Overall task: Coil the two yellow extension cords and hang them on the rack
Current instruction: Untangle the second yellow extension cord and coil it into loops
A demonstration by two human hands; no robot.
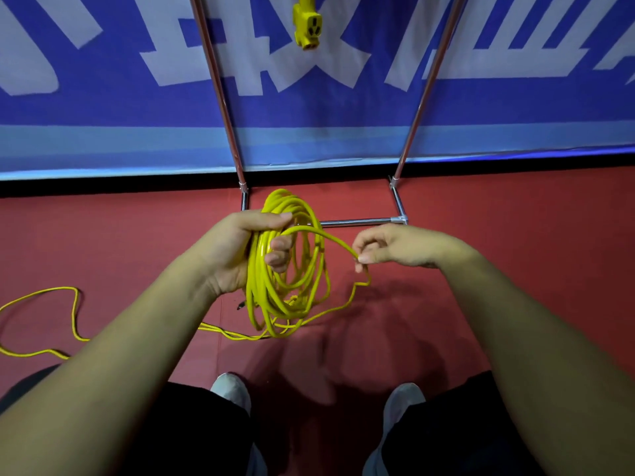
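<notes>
My left hand grips a bundle of coiled yellow extension cord, its loops hanging down below the fist. My right hand pinches the same cord's free strand a short way to the right of the coil. From there the strand drops, runs under the coil and trails off in loose bends across the red floor to the left. A yellow socket end of another cord hangs at the top between the rack's two chrome uprights. The top of the rack is out of view.
The rack's base bars lie on the red floor just beyond my hands. Behind the rack stands a blue banner wall with large pale letters. My two grey shoes and dark trouser legs are at the bottom.
</notes>
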